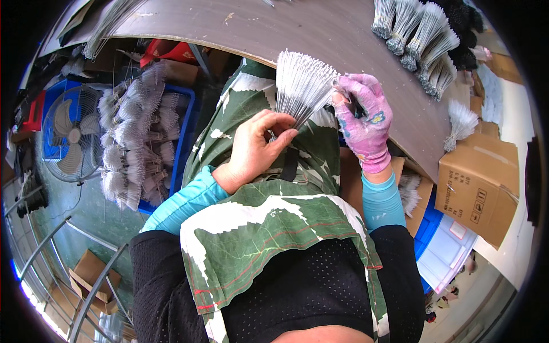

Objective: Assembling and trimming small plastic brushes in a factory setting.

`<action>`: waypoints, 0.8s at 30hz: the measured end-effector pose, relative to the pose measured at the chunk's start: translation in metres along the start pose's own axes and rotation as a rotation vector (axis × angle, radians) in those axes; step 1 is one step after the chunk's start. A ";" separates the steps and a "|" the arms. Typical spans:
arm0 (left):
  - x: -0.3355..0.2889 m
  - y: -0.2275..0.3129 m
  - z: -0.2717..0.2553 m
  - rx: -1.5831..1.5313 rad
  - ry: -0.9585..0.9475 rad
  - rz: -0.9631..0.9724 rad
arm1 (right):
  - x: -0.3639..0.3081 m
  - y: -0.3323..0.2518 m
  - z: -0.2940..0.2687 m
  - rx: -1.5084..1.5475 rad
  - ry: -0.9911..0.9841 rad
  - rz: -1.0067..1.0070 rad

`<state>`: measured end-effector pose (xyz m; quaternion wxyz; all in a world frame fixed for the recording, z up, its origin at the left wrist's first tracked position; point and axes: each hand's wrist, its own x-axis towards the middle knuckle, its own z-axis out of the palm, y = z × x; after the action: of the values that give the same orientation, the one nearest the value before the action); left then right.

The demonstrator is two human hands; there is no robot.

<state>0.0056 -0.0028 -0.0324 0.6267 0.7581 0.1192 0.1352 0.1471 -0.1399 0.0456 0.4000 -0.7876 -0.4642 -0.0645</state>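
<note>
My bare left hand [255, 146] pinches the thin metal stems of a bundle of small wire brushes [305, 83] between thumb and fingers. The white bristled ends fan out upward, above my lap. My right hand [367, 117], in a pink flowered glove, is closed beside the right edge of the fan. Its thumb and fingertips meet close to the outermost bristles. Something dark shows between these fingers, too small to make out. A green and white patterned apron [269, 234] covers my lap and chest.
A brown table [240, 26] curves across the front, with several tied brush bundles [420, 31] at its far right. On the left stand a fan [73, 135] and a blue crate [184, 134] heaped with brushes. Cardboard boxes [477, 188] are at the right.
</note>
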 end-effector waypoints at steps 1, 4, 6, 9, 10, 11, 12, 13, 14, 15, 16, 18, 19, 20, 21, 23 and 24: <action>-0.001 0.000 0.000 -0.001 -0.024 0.006 | 0.001 -0.001 0.000 -0.001 -0.002 -0.002; 0.001 0.005 0.000 0.028 -0.018 0.020 | -0.002 -0.005 0.001 0.074 0.006 0.065; 0.004 0.010 0.001 0.020 -0.021 0.040 | -0.004 -0.006 0.002 0.130 0.037 0.101; 0.005 0.011 0.004 0.018 -0.023 0.048 | -0.008 -0.011 0.002 0.148 0.024 0.130; 0.005 0.012 0.005 0.021 -0.023 0.037 | -0.010 -0.013 0.001 0.148 0.024 0.131; 0.005 0.012 0.006 0.021 -0.023 0.037 | -0.012 -0.014 0.000 0.172 0.019 0.156; 0.006 0.012 0.006 0.048 -0.020 0.041 | -0.013 -0.016 0.000 0.195 0.015 0.182; 0.007 0.012 0.007 0.074 -0.017 0.045 | -0.013 -0.017 -0.001 0.198 0.010 0.173; 0.007 0.014 0.007 0.074 -0.019 0.046 | -0.014 -0.018 -0.003 0.197 0.012 0.174; 0.006 0.016 0.007 -0.002 -0.066 -0.091 | -0.016 -0.018 -0.005 0.267 -0.005 0.224; 0.005 0.017 0.007 -0.078 -0.114 -0.228 | -0.018 -0.019 -0.008 0.337 -0.021 0.275; 0.004 0.009 0.012 -0.281 -0.140 -0.290 | -0.026 -0.014 -0.016 0.611 -0.029 0.439; 0.003 0.005 0.014 -0.483 -0.166 -0.352 | -0.026 -0.011 -0.027 0.815 -0.112 0.607; 0.004 0.003 0.014 -0.484 -0.169 -0.352 | -0.024 -0.007 -0.038 1.018 -0.198 0.775; 0.005 0.001 0.014 -0.574 -0.230 -0.338 | -0.024 -0.003 -0.043 1.026 -0.303 0.927; 0.008 0.000 0.012 -0.663 -0.298 -0.324 | -0.025 0.010 -0.046 0.881 -0.496 0.935; 0.010 0.002 0.009 -0.651 -0.370 -0.364 | -0.027 0.016 -0.045 0.729 -0.692 0.936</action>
<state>0.0181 -0.0083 -0.0315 0.8583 0.4982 0.0879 -0.0856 0.1569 -0.1938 0.0538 0.4540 -0.6956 -0.1684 0.5307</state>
